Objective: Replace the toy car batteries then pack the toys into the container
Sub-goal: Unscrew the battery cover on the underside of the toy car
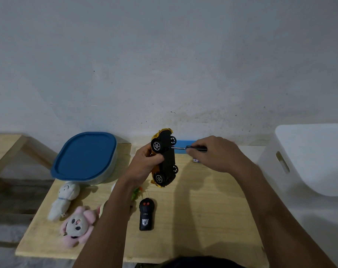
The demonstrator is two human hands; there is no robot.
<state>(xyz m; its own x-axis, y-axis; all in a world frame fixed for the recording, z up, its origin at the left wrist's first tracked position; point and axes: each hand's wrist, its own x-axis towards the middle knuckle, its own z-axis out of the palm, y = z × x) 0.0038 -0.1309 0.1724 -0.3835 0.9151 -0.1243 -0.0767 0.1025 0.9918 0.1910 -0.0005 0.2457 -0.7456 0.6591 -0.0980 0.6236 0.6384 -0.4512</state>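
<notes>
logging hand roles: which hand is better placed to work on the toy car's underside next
Right: right hand holds the screwdriver, tip at the toy car's underside; left hand grips the car.

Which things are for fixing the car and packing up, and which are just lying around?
For the job: toy car, screwdriver, blue-lidded container, white plush, pink plush, remote.
Just lying around: blue tape, probably the white tub.

one yellow toy car (168, 161), one screwdriver (178, 148), one remote (146, 214), two plush toys (64, 200) (78, 225), one blue-lidded container (85, 157), one white bin (309, 159)
</notes>
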